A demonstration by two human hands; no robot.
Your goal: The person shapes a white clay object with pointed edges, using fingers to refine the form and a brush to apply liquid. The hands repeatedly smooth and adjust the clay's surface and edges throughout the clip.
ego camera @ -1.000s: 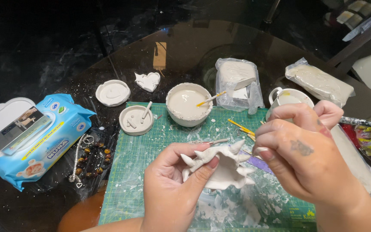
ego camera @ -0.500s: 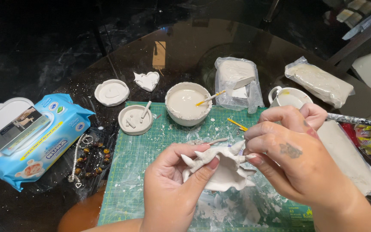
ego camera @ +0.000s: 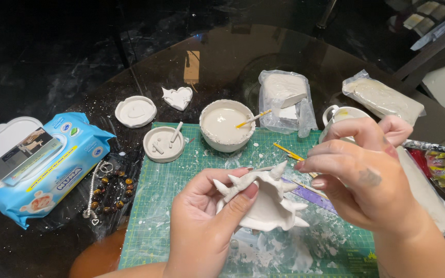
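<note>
The left hand [ego camera: 202, 226] holds a white clay shape [ego camera: 266, 203]. Its fingers are curled under the clay and its thumb [ego camera: 240, 201] presses on the top edge, so the clay is pinched between thumb and fingers. The clay looks like a shallow shell with little spikes sticking out. It sits right between the two hands, just above the green mat [ego camera: 181, 206].

The right hand [ego camera: 359, 188] is just beside the clay, on its right side. Its fingers are bent and held close together, and the fingertips [ego camera: 302, 166] come very near the tallest spike. I cannot tell if they touch the spike or pinch anything tiny; I see no tool in them.

The clay's long way runs from left to right, from the left thumb toward the right hand. The spikes along the top point up and away from the person. The left hand is nearer, because it is carrying the clay. The right hand comes in from the side and a bit above.

Past the hands, farther from the person, stands a bowl [ego camera: 227, 125] of pale watery clay with a yellow stick [ego camera: 253, 119] leaning in it. Left of the bowl is a small dish [ego camera: 163, 144] with clay bits in it, and past that a flat clay disc [ego camera: 136, 111] and a clay heart [ego camera: 177, 98]. A bag of clay [ego camera: 284, 100] lies past the right hand, next to a mug [ego camera: 338, 116]. Far to the left of the left hand is a blue pack of wipes [ego camera: 52, 167], with a string of beads [ego camera: 106, 190] beside it.
</note>
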